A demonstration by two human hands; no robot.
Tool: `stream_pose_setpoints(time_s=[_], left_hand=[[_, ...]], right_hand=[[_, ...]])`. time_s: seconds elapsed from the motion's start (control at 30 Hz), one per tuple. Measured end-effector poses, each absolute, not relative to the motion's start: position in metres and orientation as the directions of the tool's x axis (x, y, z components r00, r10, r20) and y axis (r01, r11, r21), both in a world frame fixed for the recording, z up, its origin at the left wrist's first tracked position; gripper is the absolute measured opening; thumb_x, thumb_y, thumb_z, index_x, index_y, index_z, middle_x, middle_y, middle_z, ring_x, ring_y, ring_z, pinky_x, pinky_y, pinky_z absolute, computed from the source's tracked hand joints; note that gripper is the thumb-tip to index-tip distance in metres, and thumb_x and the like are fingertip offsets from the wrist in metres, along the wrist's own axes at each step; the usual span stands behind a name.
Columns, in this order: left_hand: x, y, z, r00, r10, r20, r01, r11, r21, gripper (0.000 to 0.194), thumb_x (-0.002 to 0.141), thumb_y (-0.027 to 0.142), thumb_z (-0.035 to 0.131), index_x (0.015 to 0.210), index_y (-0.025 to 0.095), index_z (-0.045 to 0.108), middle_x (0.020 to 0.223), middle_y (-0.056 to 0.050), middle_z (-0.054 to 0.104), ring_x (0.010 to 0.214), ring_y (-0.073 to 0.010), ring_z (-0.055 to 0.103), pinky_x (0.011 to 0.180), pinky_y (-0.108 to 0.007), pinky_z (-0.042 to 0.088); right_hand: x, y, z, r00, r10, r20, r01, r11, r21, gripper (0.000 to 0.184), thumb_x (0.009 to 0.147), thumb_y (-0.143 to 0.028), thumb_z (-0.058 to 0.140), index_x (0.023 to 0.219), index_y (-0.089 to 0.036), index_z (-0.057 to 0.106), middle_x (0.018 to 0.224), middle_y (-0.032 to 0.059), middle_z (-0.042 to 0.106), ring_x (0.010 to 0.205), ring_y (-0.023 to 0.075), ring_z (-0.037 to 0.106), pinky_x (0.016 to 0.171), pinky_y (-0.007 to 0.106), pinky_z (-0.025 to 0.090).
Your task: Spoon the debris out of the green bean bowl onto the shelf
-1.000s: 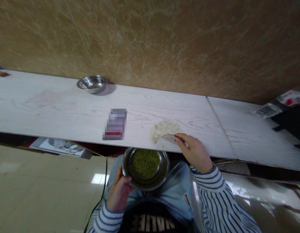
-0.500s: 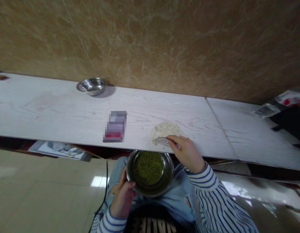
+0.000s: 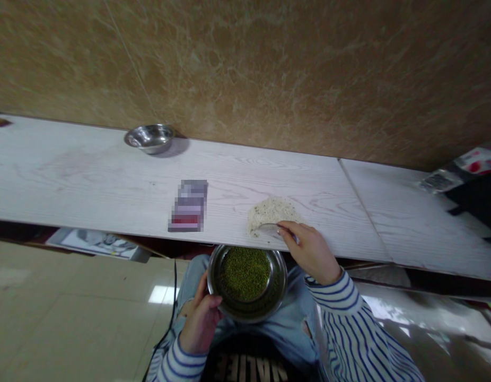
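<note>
My left hand (image 3: 201,320) grips the rim of a steel bowl (image 3: 247,283) full of green mung beans, held just below the front edge of the white wooden table (image 3: 90,180). My right hand (image 3: 309,251) pinches a small clear scraper-like piece (image 3: 270,229) at the near side of a heap of pale rice-like grains (image 3: 271,211) lying on the table close to its front edge, right above the bowl.
An empty steel bowl (image 3: 150,138) stands at the back by the brown marbled wall. A blurred flat card (image 3: 189,205) lies left of the grain heap. Plastic packets (image 3: 460,170) sit at the far right. Tiled floor shows below the table.
The bowl of green beans shifted a little to the right, under the grain heap. My right hand with the clear piece slid slightly left along the heap's near edge.
</note>
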State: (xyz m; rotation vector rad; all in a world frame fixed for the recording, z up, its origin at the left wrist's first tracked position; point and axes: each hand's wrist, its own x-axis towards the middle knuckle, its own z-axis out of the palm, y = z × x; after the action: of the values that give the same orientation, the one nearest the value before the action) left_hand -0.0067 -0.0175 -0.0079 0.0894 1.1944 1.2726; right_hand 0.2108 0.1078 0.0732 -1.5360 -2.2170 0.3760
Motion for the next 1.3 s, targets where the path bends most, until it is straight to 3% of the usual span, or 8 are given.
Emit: stream_pose_setpoints(time_s=[0.23,0.47,0.77,0.97,1.3], left_hand=[[-0.005,-0.018,-0.013,-0.154,0.762,-0.629,-0.683,0.379,0.625,0.071,0.06,0.017,0.063,0.129,0.032,0.052,0.115,-0.004,0.065,0.093,-0.0258,0.061,0.065,-0.033,0.05],[-0.005,-0.02,-0.01,-0.155,0.769,-0.62,-0.69,0.365,0.625,0.07,0.061,0.015,0.062,0.128,0.032,0.051,0.119,-0.003,0.064,0.091,-0.0231,0.061,0.057,-0.028,0.047],[-0.004,-0.02,-0.007,-0.159,0.767,-0.621,-0.712,0.347,0.611,0.07,0.061,0.014,0.063,0.128,0.031,0.053,0.118,-0.004,0.065,0.095,-0.0248,0.06,0.072,-0.035,0.051],[-0.004,-0.021,-0.012,-0.159,0.751,-0.64,-0.688,0.381,0.618,0.08,0.059,0.018,0.065,0.135,0.032,0.047,0.12,-0.005,0.064,0.089,-0.0259,0.061,0.059,-0.031,0.047],[-0.002,-0.02,-0.011,-0.15,0.748,-0.646,-0.69,0.389,0.61,0.077,0.059,0.016,0.064,0.133,0.031,0.05,0.121,-0.005,0.063,0.094,-0.0261,0.06,0.063,-0.032,0.05]], right_hand=[[0.225,0.106,0.072,-0.303,0.934,0.19,0.802,0.357,-0.479,0.025,0.092,-0.027,0.048,0.109,-0.023,0.065,0.103,0.0048,0.072,0.092,0.0194,0.065,0.085,0.038,0.051],[0.216,0.105,0.07,-0.334,0.928,0.164,0.785,0.371,-0.496,0.024,0.092,-0.028,0.048,0.109,-0.023,0.065,0.103,0.0045,0.072,0.092,0.0196,0.065,0.084,0.038,0.051],[0.222,0.109,0.07,-0.242,0.95,0.199,0.816,0.31,-0.488,0.025,0.091,-0.028,0.048,0.109,-0.022,0.065,0.106,0.0068,0.071,0.094,0.0216,0.066,0.086,0.039,0.051],[0.208,0.109,0.071,-0.243,0.943,0.226,0.787,0.327,-0.522,0.026,0.091,-0.027,0.047,0.109,-0.022,0.066,0.107,0.0069,0.071,0.095,0.0216,0.067,0.087,0.039,0.052],[0.23,0.108,0.075,-0.11,0.972,0.208,0.82,0.207,-0.534,0.026,0.088,-0.029,0.049,0.107,-0.02,0.065,0.094,0.0058,0.074,0.085,0.0206,0.069,0.075,0.032,0.053]])
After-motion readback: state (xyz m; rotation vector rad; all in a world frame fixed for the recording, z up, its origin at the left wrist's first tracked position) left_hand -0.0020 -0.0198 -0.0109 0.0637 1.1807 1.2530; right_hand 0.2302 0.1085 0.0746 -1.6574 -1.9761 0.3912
